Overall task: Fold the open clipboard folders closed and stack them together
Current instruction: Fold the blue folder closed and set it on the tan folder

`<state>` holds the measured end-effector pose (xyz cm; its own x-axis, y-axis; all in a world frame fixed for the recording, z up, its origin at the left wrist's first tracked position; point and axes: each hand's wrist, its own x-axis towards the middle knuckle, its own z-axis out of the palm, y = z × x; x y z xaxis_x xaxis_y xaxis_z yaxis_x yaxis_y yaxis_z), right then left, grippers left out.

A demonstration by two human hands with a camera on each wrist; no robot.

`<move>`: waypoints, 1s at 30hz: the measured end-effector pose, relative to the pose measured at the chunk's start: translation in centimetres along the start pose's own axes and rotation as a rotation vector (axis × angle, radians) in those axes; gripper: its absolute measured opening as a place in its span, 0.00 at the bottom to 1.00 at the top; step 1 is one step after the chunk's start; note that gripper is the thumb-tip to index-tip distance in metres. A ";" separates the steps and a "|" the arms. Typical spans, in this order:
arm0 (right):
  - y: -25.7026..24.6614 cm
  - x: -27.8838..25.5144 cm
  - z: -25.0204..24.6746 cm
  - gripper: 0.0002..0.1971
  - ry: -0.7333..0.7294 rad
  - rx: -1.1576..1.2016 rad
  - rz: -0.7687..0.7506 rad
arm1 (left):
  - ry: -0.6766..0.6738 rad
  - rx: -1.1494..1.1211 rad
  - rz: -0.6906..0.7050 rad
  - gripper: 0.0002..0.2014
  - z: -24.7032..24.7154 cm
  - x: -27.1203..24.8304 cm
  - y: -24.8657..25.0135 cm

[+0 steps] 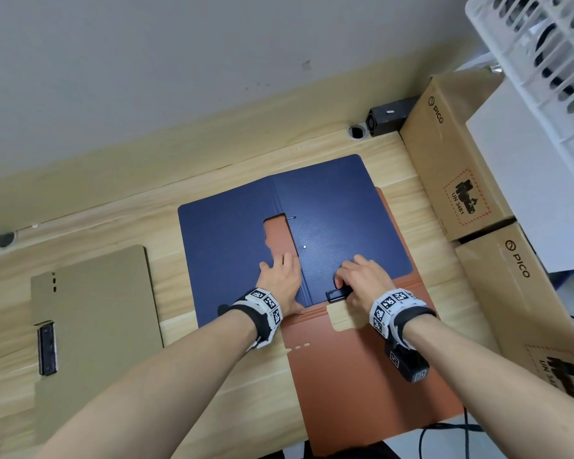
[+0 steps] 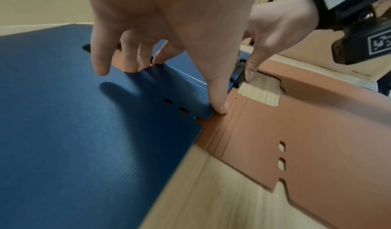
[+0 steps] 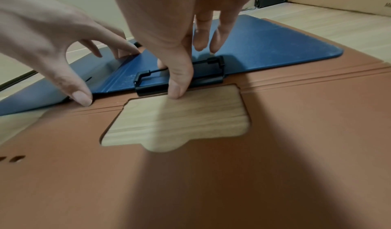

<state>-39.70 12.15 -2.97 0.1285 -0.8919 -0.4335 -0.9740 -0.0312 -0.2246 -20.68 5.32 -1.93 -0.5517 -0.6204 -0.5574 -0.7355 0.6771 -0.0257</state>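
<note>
A blue folder (image 1: pixel 345 210) (image 2: pixel 63 132) (image 3: pixel 275 48) lies open across an open orange folder (image 1: pixel 362 376) (image 2: pixel 317 132) (image 3: pixel 211 182) on the wooden table. My left hand (image 1: pixel 289 283) (image 2: pixel 158 31) rests with spread fingers on the blue folder's raised spine, thumb at its near edge. My right hand (image 1: pixel 345 283) (image 3: pixel 169 23) pinches the black clip (image 1: pixel 335 294) (image 3: pixel 207 75) at the blue folder's near edge between thumb and index finger. A tan folder (image 1: pixel 96 309) lies folded closed at the left, apart from both hands.
Two cardboard boxes (image 1: pixel 451 167) (image 1: pixel 527 309) line the table's right side, with a white plastic crate (image 1: pixel 544 61) above them. A small black box (image 1: pixel 391 115) sits by the back wall. Black cables (image 1: pixel 444 429) hang past the near table edge.
</note>
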 end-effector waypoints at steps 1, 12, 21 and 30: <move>0.0 -0.1 -0.1 0.16 0.008 -0.007 -0.005 | -0.003 0.002 0.008 0.47 -0.1 0.0 0.0; 0.3 -0.9 0.4 0.20 0.064 -0.095 -0.059 | -0.018 -0.176 -0.064 0.44 -0.7 0.2 -1.9; 1.5 -3.4 0.3 0.24 0.223 0.074 0.047 | 0.028 -0.207 -0.081 0.47 -0.9 -1.8 -2.4; -0.5 -1.2 -3.0 0.41 0.164 -0.015 -0.102 | 0.074 -0.198 -0.027 0.50 -3.0 -6.6 -4.5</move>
<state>-39.95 11.91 0.31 0.1962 -0.9452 -0.2610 -0.9601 -0.1311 -0.2470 -14.89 5.21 4.36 -0.5527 -0.6698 -0.4959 -0.8093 0.5732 0.1279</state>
